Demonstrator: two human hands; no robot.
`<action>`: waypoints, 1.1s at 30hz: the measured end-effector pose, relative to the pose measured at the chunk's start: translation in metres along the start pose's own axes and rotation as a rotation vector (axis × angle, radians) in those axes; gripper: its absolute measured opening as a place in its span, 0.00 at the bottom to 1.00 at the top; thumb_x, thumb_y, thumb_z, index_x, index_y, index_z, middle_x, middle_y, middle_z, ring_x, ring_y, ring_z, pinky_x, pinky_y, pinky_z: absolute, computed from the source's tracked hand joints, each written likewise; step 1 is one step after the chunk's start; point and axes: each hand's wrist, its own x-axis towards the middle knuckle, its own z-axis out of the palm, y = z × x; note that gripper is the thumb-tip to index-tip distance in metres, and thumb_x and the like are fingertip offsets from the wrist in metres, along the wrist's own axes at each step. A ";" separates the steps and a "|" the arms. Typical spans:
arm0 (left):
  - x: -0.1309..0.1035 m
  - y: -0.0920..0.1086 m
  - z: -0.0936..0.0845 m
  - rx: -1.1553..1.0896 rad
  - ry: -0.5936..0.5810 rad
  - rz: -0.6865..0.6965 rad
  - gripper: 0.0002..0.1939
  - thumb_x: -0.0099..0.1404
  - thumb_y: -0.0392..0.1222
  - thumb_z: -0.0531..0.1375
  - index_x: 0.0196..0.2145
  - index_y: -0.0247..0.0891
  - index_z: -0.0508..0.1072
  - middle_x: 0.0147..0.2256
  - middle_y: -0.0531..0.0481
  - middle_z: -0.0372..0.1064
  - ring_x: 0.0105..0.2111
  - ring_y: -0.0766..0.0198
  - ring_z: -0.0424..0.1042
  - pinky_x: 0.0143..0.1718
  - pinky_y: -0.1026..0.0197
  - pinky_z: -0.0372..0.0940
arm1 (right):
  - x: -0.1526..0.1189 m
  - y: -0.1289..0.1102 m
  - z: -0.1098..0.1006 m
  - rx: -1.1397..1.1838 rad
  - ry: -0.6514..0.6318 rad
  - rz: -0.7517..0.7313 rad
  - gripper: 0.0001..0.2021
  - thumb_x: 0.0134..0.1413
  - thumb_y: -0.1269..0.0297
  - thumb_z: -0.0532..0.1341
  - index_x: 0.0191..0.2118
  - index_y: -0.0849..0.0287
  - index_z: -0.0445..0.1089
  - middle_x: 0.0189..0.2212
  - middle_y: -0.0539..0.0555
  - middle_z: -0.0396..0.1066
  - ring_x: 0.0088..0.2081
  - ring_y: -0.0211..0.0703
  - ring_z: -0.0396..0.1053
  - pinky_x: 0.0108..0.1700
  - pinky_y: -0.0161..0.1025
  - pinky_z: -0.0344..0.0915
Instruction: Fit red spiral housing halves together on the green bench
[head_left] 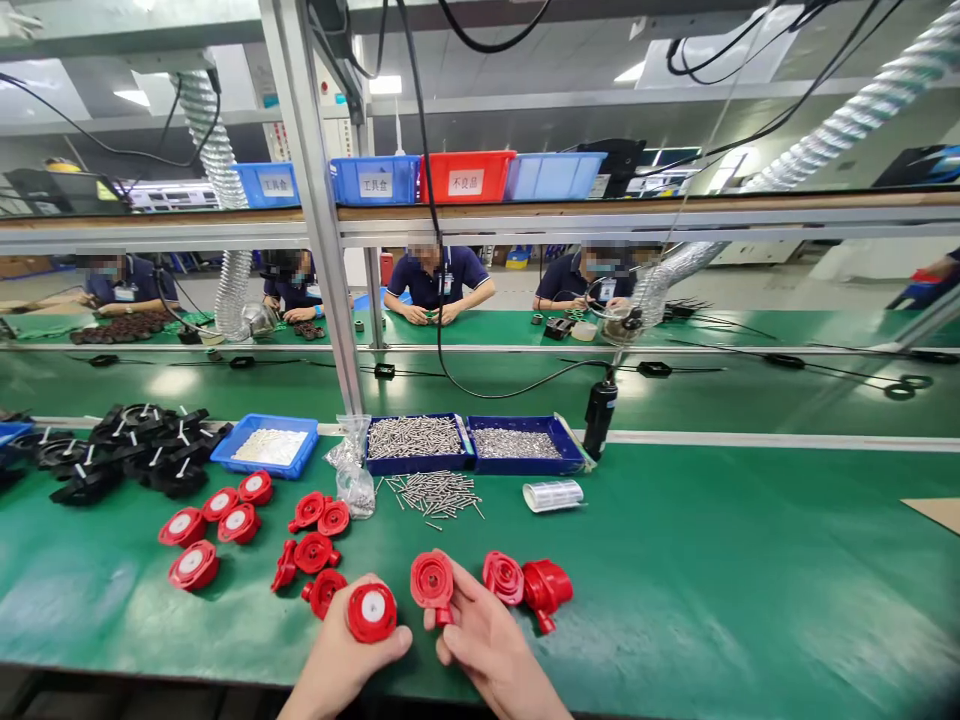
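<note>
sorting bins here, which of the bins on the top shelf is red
The red bin, third from the left with a white label; the other three bins on that shelf are blue.

only your two hands and the start of your forearms show, at the bottom edge of the view. your left hand [341,655] and right hand [487,645] are bare: no gloves, rings, watch or wristband. no sleeve reaches either wrist.
</note>
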 end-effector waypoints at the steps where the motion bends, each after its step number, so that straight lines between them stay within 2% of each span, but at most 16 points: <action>1: 0.000 0.001 0.000 0.028 -0.008 0.012 0.17 0.53 0.42 0.70 0.28 0.40 0.63 0.25 0.59 0.57 0.27 0.68 0.54 0.29 0.65 0.54 | -0.004 -0.001 -0.002 -0.090 -0.014 0.002 0.37 0.58 0.51 0.75 0.68 0.55 0.64 0.48 0.61 0.70 0.43 0.50 0.69 0.35 0.38 0.66; 3: -0.001 0.003 0.001 0.096 -0.039 0.035 0.16 0.55 0.42 0.69 0.28 0.40 0.62 0.26 0.58 0.57 0.27 0.67 0.55 0.30 0.64 0.54 | -0.011 -0.005 -0.005 -0.396 0.009 -0.006 0.35 0.64 0.53 0.69 0.71 0.53 0.59 0.45 0.58 0.72 0.39 0.49 0.70 0.38 0.41 0.69; 4: -0.001 0.004 0.001 0.133 -0.059 0.047 0.15 0.56 0.40 0.68 0.29 0.40 0.62 0.26 0.58 0.57 0.27 0.67 0.55 0.30 0.64 0.54 | -0.014 -0.008 -0.006 -0.596 0.025 -0.040 0.33 0.65 0.57 0.69 0.71 0.52 0.59 0.44 0.57 0.72 0.39 0.48 0.70 0.41 0.42 0.70; 6: -0.002 0.003 0.001 0.207 -0.095 0.072 0.12 0.56 0.35 0.65 0.29 0.41 0.61 0.26 0.58 0.59 0.28 0.67 0.56 0.30 0.64 0.54 | -0.017 -0.016 -0.005 -0.996 -0.006 -0.184 0.31 0.62 0.67 0.67 0.68 0.51 0.62 0.50 0.59 0.73 0.45 0.53 0.72 0.52 0.47 0.71; 8: -0.003 0.003 0.002 0.257 -0.119 0.093 0.11 0.56 0.33 0.62 0.29 0.41 0.60 0.25 0.58 0.60 0.28 0.66 0.56 0.30 0.63 0.54 | -0.018 -0.024 -0.002 -1.261 -0.151 -0.363 0.30 0.63 0.71 0.65 0.69 0.50 0.63 0.61 0.61 0.67 0.53 0.57 0.71 0.59 0.50 0.69; 10: -0.004 0.003 0.004 0.283 -0.131 0.097 0.10 0.58 0.33 0.61 0.29 0.41 0.61 0.26 0.57 0.61 0.28 0.66 0.57 0.30 0.63 0.54 | -0.016 -0.029 0.003 -1.364 -0.301 -0.479 0.31 0.65 0.72 0.63 0.71 0.50 0.60 0.64 0.62 0.63 0.54 0.58 0.70 0.58 0.50 0.71; 13: -0.006 0.005 0.006 0.312 -0.125 0.088 0.08 0.58 0.33 0.61 0.29 0.40 0.63 0.25 0.57 0.62 0.28 0.66 0.57 0.29 0.63 0.53 | -0.012 -0.027 0.007 -1.386 -0.362 -0.524 0.32 0.65 0.70 0.66 0.71 0.52 0.59 0.62 0.63 0.66 0.52 0.58 0.71 0.55 0.48 0.74; 16: -0.008 0.005 0.007 0.306 -0.068 0.101 0.08 0.54 0.32 0.63 0.28 0.39 0.66 0.24 0.57 0.62 0.27 0.65 0.58 0.29 0.63 0.52 | -0.010 -0.020 0.006 -1.393 -0.356 -0.512 0.33 0.64 0.69 0.68 0.70 0.52 0.59 0.63 0.62 0.66 0.59 0.60 0.69 0.60 0.49 0.72; 18: -0.009 0.002 0.005 0.270 -0.014 0.107 0.08 0.51 0.31 0.65 0.28 0.39 0.70 0.24 0.55 0.66 0.27 0.64 0.62 0.29 0.63 0.55 | -0.009 -0.018 0.005 -1.393 -0.364 -0.506 0.30 0.66 0.68 0.67 0.70 0.51 0.60 0.64 0.62 0.66 0.58 0.60 0.70 0.63 0.51 0.69; 20: -0.011 -0.006 0.003 0.219 0.047 0.091 0.11 0.48 0.33 0.68 0.32 0.39 0.75 0.28 0.51 0.73 0.29 0.59 0.68 0.32 0.61 0.61 | -0.007 -0.019 0.005 -1.370 -0.383 -0.519 0.28 0.69 0.65 0.66 0.70 0.51 0.61 0.63 0.62 0.67 0.56 0.60 0.71 0.62 0.53 0.69; 22: -0.014 -0.016 0.001 0.174 0.109 0.062 0.19 0.46 0.35 0.70 0.39 0.39 0.79 0.36 0.45 0.78 0.36 0.52 0.74 0.38 0.57 0.67 | -0.004 -0.020 0.005 -1.306 -0.413 -0.547 0.26 0.72 0.59 0.64 0.70 0.52 0.61 0.64 0.64 0.67 0.54 0.61 0.71 0.59 0.53 0.71; 25: -0.018 -0.024 0.002 0.178 0.115 0.029 0.24 0.47 0.37 0.71 0.44 0.37 0.80 0.41 0.42 0.79 0.39 0.48 0.76 0.43 0.53 0.69 | -0.001 -0.012 0.003 -1.192 -0.426 -0.597 0.25 0.73 0.52 0.62 0.69 0.53 0.62 0.63 0.66 0.68 0.49 0.60 0.73 0.52 0.53 0.73; 27: -0.020 -0.023 0.006 0.220 0.091 0.037 0.19 0.48 0.35 0.69 0.41 0.37 0.80 0.37 0.44 0.78 0.36 0.51 0.74 0.39 0.55 0.67 | -0.002 0.002 -0.001 -1.150 -0.397 -0.657 0.27 0.74 0.47 0.61 0.71 0.51 0.60 0.62 0.67 0.70 0.46 0.60 0.75 0.49 0.53 0.74; 30: -0.019 -0.019 0.014 0.255 0.022 0.066 0.06 0.53 0.34 0.65 0.29 0.39 0.72 0.26 0.52 0.71 0.28 0.61 0.66 0.30 0.61 0.59 | -0.010 0.031 -0.009 -1.145 -0.264 -0.769 0.32 0.73 0.44 0.61 0.74 0.48 0.54 0.60 0.67 0.72 0.51 0.64 0.77 0.51 0.57 0.75; 33: -0.017 -0.019 0.020 0.285 -0.024 0.097 0.10 0.61 0.34 0.60 0.26 0.41 0.62 0.23 0.54 0.66 0.25 0.65 0.59 0.28 0.62 0.54 | -0.017 0.050 -0.012 -1.203 -0.106 -0.751 0.33 0.72 0.47 0.64 0.74 0.49 0.55 0.59 0.66 0.72 0.55 0.68 0.75 0.56 0.63 0.73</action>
